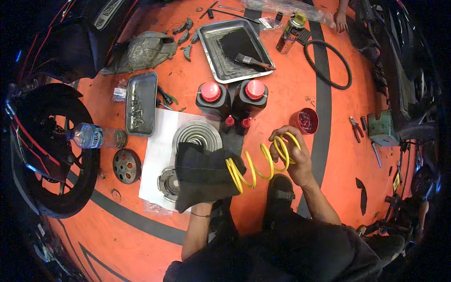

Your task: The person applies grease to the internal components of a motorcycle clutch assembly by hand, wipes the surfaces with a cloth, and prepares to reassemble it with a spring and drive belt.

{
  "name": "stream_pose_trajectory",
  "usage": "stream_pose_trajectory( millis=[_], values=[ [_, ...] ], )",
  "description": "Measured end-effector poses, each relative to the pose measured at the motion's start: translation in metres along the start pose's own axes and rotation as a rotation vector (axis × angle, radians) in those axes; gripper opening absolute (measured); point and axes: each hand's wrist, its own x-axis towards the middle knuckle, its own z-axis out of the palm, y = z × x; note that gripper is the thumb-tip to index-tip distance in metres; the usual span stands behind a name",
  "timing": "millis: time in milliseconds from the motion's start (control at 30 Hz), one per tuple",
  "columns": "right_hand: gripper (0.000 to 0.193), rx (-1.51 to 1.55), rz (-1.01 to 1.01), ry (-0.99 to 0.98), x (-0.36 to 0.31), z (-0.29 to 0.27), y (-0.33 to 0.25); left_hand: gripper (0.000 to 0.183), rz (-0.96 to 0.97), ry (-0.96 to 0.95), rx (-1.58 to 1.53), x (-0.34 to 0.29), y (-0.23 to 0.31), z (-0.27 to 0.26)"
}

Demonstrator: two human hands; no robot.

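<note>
A yellow coil spring (263, 173) is held up in front of me, tilted, its right end higher. My right hand (300, 164) is closed around the coils at that end. The spring's left end rests against a black cloth (199, 176). My left hand (202, 208) holds this cloth, which drapes over it and hides its fingers; only the wrist area shows. Below the cloth, on a white sheet (157, 136), lie a grooved round metal part (209, 131) and a smaller ring-shaped metal part (167, 184), both partly covered by the cloth.
Two black bottles with red caps (210, 91) stand ahead. Beyond lies a metal tray (213, 66) with a paintbrush (253, 62). A grey tray (141, 120) of small parts, a water bottle (96, 136), a red cup (305, 121), a drive belt (326, 84) and a spray can (291, 33) surround them.
</note>
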Motion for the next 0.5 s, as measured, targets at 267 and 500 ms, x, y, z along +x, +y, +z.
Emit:
stream_pose_trajectory(
  millis=[267,500],
  values=[
    [0.056,-0.324,-0.263,-0.164,0.006,0.013,-0.002,0.068,-0.147,-0.195,0.247,-0.022,-0.022,0.036],
    [0.056,-0.453,-0.493,-0.459,0.001,0.0,0.007,0.067,-0.335,-0.596,0.664,-0.038,-0.015,0.047]
  ],
)
